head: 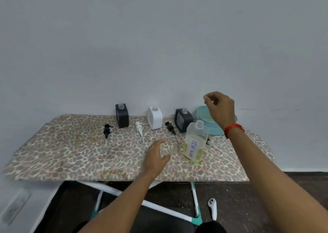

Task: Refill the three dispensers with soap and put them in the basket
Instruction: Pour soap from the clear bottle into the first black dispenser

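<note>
View from above the table (71, 154), early stage of the refill. Along the far edge stand the three dispensers, all with open necks: black dispenser (122, 116) at left, white dispenser (155, 118) in the middle, windowed dark dispenser (182, 120) at right. Their pumps lie on the cloth just in front: left black pump (107, 130), white pump (139, 128), right black pump (170, 126).

The soap bottle (194, 144), labelled DISH SOAP, stands uncapped near the right side, its yellow liquid reaching roughly halfway. The teal basket (215, 133) sits behind it at the far right, apparently holding none of the dispensers.

The left hand (156, 154) hovers low, just left of the bottle, fingers spread and loose, grasping nothing. The right hand (219, 108) is raised above the basket with fingers curled and thumb meeting forefinger; whether it pinches something small cannot be told.

Judged status: unscrewing appears done. Fill levels are not readable. Pouring, recapping and loading all three into the basket seem to remain.
</note>
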